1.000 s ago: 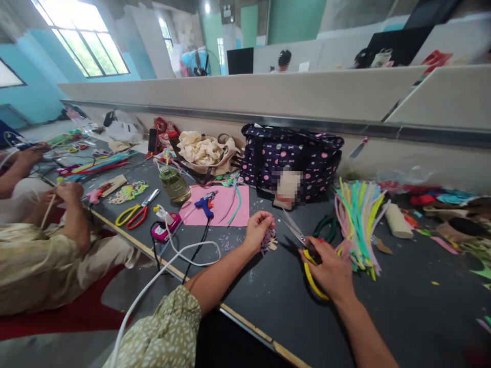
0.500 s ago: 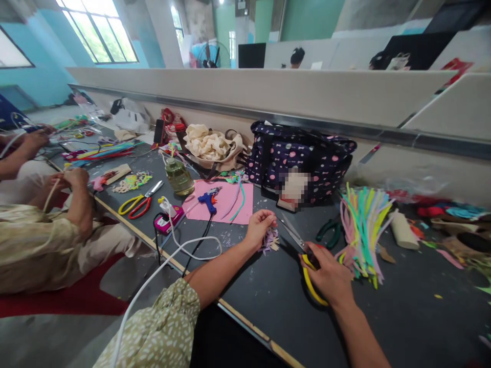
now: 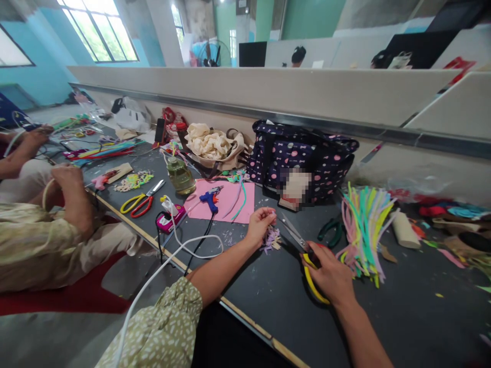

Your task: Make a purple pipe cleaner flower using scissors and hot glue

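Note:
My right hand grips a pair of scissors by its yellow and red handles. The blades point up and left, close to my left hand. Thumb and fingertips of the left hand are pinched together above the table; what sits between them is too small to make out. Just below these fingers lies a small pile of purple and cream cut pieces. To the right of the scissors stands a bundle of coloured pipe cleaners, with dark green pliers beside it.
A blue glue gun rests on pink paper, near a magenta power strip with a white cable. Another pair of scissors, a glass jar and a patterned bag surround the work area. A co-worker sits at left.
My hands and the scissors keep nearly the same places. The whole view has shifted slightly. At left, the co-worker's hands have moved a little.

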`<action>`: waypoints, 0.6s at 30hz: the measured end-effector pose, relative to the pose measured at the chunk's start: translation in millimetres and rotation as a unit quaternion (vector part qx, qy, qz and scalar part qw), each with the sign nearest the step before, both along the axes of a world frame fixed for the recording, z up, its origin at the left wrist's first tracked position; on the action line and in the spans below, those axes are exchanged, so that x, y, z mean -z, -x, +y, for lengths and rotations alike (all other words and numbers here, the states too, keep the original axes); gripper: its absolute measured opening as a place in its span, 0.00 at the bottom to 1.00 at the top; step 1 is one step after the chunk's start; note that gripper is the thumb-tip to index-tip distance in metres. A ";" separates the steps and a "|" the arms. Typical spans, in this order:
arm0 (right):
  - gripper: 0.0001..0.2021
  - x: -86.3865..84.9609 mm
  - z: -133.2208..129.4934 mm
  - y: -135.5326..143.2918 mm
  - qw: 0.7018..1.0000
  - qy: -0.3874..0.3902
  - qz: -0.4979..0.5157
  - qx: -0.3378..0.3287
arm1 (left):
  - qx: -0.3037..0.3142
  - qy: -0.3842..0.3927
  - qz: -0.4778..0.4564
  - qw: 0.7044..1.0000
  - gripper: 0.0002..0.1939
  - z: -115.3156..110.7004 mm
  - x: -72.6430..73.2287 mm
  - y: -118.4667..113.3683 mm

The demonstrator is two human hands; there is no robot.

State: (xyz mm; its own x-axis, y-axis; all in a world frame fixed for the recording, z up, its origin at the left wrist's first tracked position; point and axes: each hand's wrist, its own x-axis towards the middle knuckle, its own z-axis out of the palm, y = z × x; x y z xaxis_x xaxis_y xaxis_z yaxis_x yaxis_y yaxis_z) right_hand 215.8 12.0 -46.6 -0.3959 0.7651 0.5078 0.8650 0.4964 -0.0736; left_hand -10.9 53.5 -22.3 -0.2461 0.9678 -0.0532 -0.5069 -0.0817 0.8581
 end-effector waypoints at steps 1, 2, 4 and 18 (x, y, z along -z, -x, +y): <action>0.21 0.0 0.0 -0.1 1.000 -0.001 0.000 -0.001 | 0.000 0.001 0.000 1.000 0.17 0.2 0.1 0.2; 0.21 -0.2 0.0 -0.1 1.000 -0.001 -0.001 -0.003 | -0.001 0.002 -0.001 1.000 0.17 0.3 0.1 0.4; 0.21 -1.0 -0.4 0.4 1.000 0.000 -0.003 -0.006 | -0.004 0.003 0.000 1.000 0.17 0.6 -0.4 0.4; 0.18 -7.0 -3.9 8.5 1.000 0.004 0.016 -0.016 | 0.031 0.021 -0.065 0.997 0.19 -0.2 4.8 -3.1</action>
State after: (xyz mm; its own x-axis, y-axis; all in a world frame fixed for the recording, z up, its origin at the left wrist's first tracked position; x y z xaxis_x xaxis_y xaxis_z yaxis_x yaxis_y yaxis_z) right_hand 207.3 8.2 -39.6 -0.4036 0.7562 0.5149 0.8457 0.5231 -0.1053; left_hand -7.8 53.3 -27.1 -0.1747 0.9772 -0.1206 -0.6168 -0.0131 0.7870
